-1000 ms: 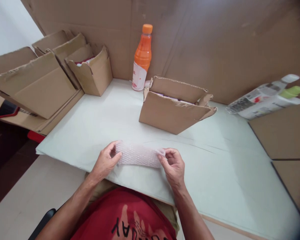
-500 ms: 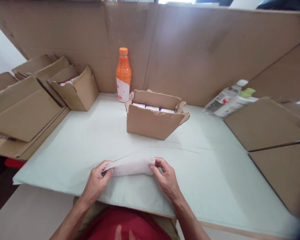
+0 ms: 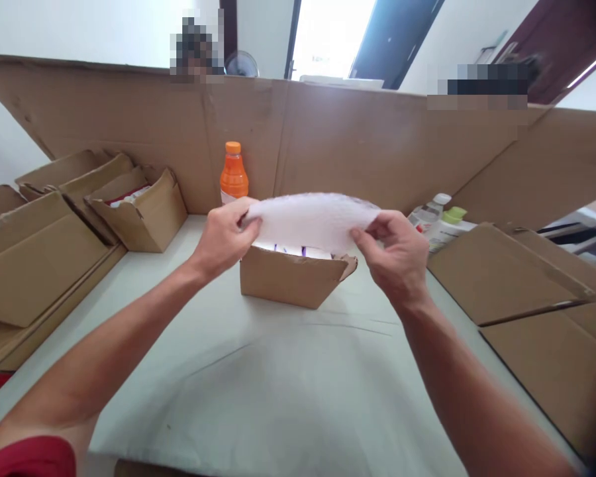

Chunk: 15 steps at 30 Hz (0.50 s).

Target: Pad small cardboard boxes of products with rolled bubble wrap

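Note:
Both of my hands hold a white sheet of bubble wrap (image 3: 312, 220) stretched flat between them, just above an open cardboard box (image 3: 291, 281). My left hand (image 3: 224, 236) pinches the sheet's left end and my right hand (image 3: 396, 255) pinches its right end. Under the sheet, the box shows white items with purple marks inside. The box stands on a pale sheet covering the table (image 3: 258, 391).
An orange bottle (image 3: 233, 173) stands behind the box against a tall cardboard wall (image 3: 328, 139). Open and flattened cardboard boxes (image 3: 139, 212) lie at the left. White bottles (image 3: 440, 218) lie at the right beside flat cardboard (image 3: 506, 271). People are partly visible beyond the wall.
My hands have lifted the bubble wrap from the near table edge and carried it forward over the open box. The view has tilted upward.

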Available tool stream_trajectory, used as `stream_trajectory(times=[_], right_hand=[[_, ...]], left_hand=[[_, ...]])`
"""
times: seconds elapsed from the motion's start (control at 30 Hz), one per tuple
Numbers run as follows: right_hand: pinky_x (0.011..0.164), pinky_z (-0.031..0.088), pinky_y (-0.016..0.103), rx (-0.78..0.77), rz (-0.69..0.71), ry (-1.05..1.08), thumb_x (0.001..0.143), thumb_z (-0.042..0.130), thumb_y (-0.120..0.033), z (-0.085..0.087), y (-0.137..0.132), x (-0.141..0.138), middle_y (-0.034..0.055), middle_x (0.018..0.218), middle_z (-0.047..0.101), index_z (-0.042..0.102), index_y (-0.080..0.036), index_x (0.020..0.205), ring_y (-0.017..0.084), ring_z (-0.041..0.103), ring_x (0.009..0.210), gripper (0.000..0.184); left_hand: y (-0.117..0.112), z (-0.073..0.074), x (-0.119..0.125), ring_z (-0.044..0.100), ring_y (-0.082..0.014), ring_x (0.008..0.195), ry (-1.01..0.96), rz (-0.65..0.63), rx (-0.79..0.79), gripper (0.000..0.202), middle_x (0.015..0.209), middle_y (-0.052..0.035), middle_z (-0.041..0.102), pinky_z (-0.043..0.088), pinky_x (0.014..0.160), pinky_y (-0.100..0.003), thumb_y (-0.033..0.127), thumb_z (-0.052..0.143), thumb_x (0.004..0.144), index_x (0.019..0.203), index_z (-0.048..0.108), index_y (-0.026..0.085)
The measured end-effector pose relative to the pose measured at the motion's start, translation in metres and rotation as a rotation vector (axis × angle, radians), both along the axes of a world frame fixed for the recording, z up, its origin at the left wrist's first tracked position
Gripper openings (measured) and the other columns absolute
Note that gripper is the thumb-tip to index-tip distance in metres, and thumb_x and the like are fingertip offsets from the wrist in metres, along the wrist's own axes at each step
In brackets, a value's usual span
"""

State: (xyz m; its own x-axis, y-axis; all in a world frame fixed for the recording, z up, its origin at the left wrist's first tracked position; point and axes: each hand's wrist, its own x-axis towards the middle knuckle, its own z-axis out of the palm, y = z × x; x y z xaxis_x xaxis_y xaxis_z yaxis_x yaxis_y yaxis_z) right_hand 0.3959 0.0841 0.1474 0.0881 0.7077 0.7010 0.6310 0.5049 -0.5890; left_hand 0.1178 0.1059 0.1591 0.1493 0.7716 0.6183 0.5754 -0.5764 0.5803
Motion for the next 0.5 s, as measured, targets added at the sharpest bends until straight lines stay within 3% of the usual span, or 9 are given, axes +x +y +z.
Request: stream_trajectory(times=[0.1, 0.23, 0.37, 0.5], right_hand=[[0.066, 0.045, 0.028, -0.249, -0.030, -0.269, 0.082, 0.061, -0.024, 0.012, 0.034, 0.007, 0.0018, 0.080, 0.067, 0.063, -0.020, 0.086, 0.016, 0.060, 0.071, 0.005], [0.059, 0.033, 0.027, -0.654, -0.133, -0.805, 0.075, 0.059, -0.015, 0.010, 0.050, 0.000, 0.0019, 0.069, 0.066, 0.061, -0.021, 0.070, 0.017, 0.058, 0.067, 0.008], [0.060, 0.033, 0.029, -0.724, -0.110, -1.072, 0.075, 0.061, -0.013, 0.011, 0.054, -0.014, 0.0056, 0.072, 0.069, 0.066, -0.021, 0.073, 0.020, 0.063, 0.071, 0.010], [0.060, 0.034, 0.030, -0.748, -0.148, -1.145, 0.077, 0.066, -0.019, 0.016, 0.054, -0.014, 0.0082, 0.076, 0.071, 0.070, -0.020, 0.080, 0.022, 0.064, 0.071, 0.005]], left_hand=[[0.045, 0.011, 0.017, 0.051, -0.0125, 0.064, 0.336, 0.015, -0.179, 0.012, 0.068, 0.0017, 0.057, 0.038, 0.060, -0.024, 0.015, 0.051, 0.078, 0.079, 0.063, 0.015], [0.070, 0.003, 0.037, 0.058, -0.0187, 0.063, 0.783, -0.013, -0.476, 0.011, 0.060, -0.0008, 0.058, 0.040, 0.059, -0.028, 0.008, 0.058, 0.065, 0.066, 0.060, 0.019], [0.072, -0.004, 0.047, 0.061, -0.0236, 0.063, 0.906, -0.009, -0.553, 0.015, 0.055, -0.0031, 0.058, 0.044, 0.061, -0.031, 0.009, 0.065, 0.058, 0.055, 0.056, 0.020], [0.065, 0.000, 0.038, 0.064, -0.0259, 0.071, 0.936, 0.059, -0.523, 0.009, 0.066, -0.0058, 0.064, 0.046, 0.066, -0.032, 0.024, 0.070, 0.067, 0.068, 0.063, 0.019]])
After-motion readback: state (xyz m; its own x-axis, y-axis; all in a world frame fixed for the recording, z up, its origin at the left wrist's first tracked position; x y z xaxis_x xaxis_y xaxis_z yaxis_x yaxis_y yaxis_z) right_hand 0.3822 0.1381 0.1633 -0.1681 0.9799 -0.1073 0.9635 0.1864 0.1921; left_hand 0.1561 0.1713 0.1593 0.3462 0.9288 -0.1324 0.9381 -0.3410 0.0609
